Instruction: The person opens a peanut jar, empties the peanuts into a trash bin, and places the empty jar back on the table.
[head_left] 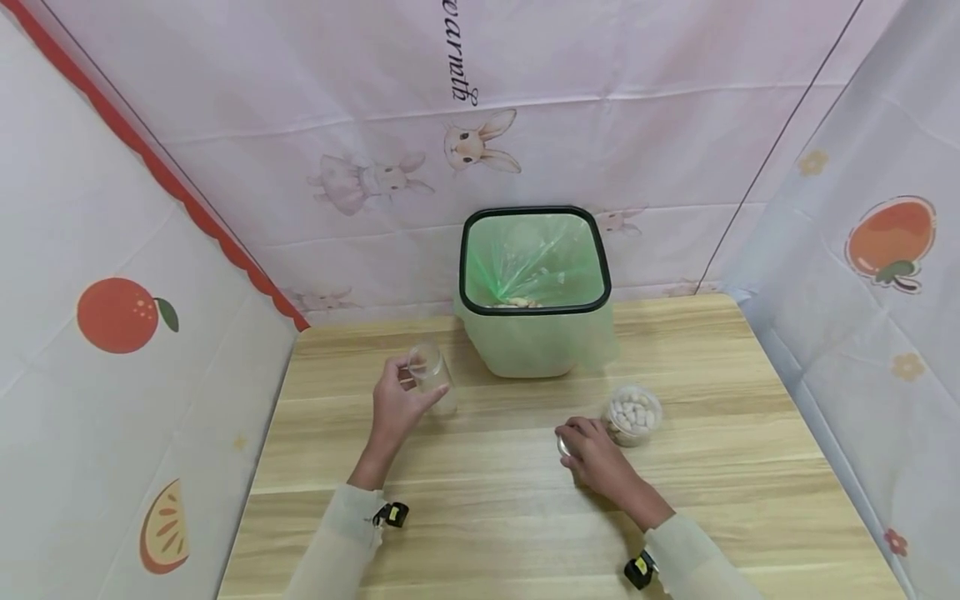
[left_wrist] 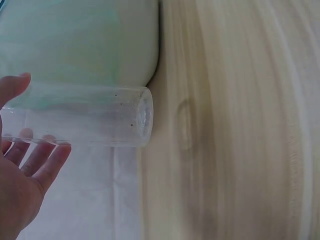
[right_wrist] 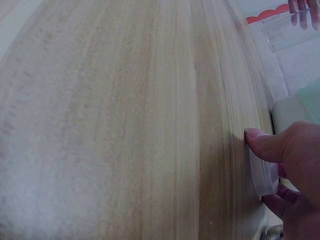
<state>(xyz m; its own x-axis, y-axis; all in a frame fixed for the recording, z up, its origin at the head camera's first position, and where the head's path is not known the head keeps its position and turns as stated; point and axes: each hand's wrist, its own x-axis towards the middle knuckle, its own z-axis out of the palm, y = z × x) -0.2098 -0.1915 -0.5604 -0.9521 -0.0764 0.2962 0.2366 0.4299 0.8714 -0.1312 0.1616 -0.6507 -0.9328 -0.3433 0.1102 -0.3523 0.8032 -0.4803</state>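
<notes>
In the head view, the left hand (head_left: 401, 408) holds one clear cylindrical jar (head_left: 438, 390), thumb and fingers on opposite sides of its wall, likely so the mouth stays uncovered. The right hand (head_left: 600, 462) pinches one clear round lid (head_left: 564, 446). Just beyond the right fingers, one clear tub (head_left: 637, 438) stands on the worktop (head_left: 495, 500), full of pale nut-like pieces (head_left: 632, 412), too many to count. Farther out, between the two sets of fingers, stands one bin (head_left: 528, 369) with one green bag (head_left: 483, 242) inside; its single black rim (head_left: 555, 311) probably keeps the bag spread. A few pale pieces show in it, their number partly hidden.

In the left wrist view, the left fingers are slightly apart along one side of the jar, the thumb opposite. The jar's base points away from the fingers toward the worktop and seems just clear of it.

In the right wrist view, the right thumb and fingers pinch the lid by its edge and hold it tilted up, presumably to keep its flat face free. Whether it touches the worktop cannot be told.
</notes>
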